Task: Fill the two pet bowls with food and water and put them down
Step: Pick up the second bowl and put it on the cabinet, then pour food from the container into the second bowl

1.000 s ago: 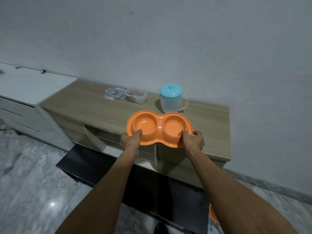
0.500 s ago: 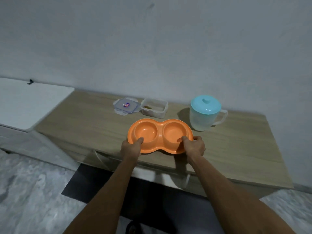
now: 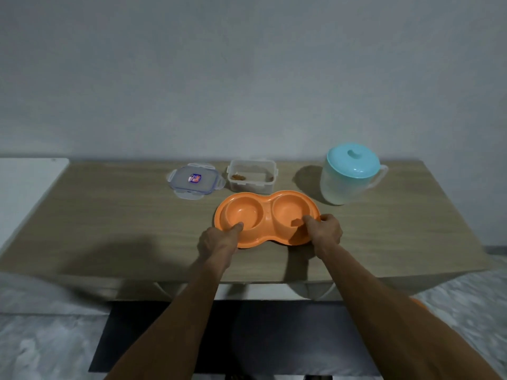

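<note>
An orange double pet bowl (image 3: 265,215) with two empty round wells rests on the wooden cabinet top (image 3: 123,220). My left hand (image 3: 218,239) grips its near-left rim, thumb inside the left well. My right hand (image 3: 325,233) grips the near-right rim, thumb over the edge of the right well. Just behind the bowl stands an open clear food container (image 3: 251,175) with a little brown kibble in it. Its lid (image 3: 195,181) lies flat to the left. A frosted water jug (image 3: 348,175) with a turquoise lid stands to the right.
A grey wall runs close behind the cabinet. A white unit (image 3: 24,176) adjoins the cabinet on the left. Below the cabinet front lie a dark mat (image 3: 247,338) and marble floor. A bit of something orange (image 3: 417,301) shows at floor level on the right.
I have stepped closer and face the cabinet squarely. Both hands carried the orange bowl forward and lowered it onto the cabinet top in front of the food container.
</note>
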Demonstrator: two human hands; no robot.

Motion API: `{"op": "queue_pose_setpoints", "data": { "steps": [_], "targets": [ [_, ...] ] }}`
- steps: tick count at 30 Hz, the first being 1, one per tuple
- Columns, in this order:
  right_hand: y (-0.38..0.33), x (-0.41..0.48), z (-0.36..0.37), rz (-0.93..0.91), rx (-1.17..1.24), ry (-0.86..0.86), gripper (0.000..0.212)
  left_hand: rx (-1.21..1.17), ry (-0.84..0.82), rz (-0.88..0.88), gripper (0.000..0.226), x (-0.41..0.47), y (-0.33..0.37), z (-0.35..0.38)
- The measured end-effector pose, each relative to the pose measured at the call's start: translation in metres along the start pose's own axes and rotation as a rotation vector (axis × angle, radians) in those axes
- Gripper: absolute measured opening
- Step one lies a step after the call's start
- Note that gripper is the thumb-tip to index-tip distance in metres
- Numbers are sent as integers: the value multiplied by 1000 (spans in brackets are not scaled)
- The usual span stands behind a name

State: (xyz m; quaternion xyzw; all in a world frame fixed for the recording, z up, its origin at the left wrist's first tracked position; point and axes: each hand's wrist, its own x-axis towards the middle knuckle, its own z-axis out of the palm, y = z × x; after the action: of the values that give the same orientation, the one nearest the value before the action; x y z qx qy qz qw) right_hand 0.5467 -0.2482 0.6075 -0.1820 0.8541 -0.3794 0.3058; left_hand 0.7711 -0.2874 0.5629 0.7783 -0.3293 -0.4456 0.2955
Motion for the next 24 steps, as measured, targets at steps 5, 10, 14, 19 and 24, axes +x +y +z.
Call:
{"op": "queue_pose_setpoints", "data": {
  "steps": [5,10,14,19,24],
  "targets": [
    [9,1,2,-9,-55,8,50,157,-15,52,92,41,-29,12],
    [3,6,2,-27,-149,-4,53,324,-10,173,104,5,-6,-5],
    [-24,4,8,-201,-238,124,55,447,-23,332,115,-27,11,-19],
    [-75,17,42,-462,-265,12,47,645,-106,545,127,-24,2,-25],
    [-101,37,78,-364,-375,-201,56,789,-108,625,123,-16,-4,-25]
  ]
}}
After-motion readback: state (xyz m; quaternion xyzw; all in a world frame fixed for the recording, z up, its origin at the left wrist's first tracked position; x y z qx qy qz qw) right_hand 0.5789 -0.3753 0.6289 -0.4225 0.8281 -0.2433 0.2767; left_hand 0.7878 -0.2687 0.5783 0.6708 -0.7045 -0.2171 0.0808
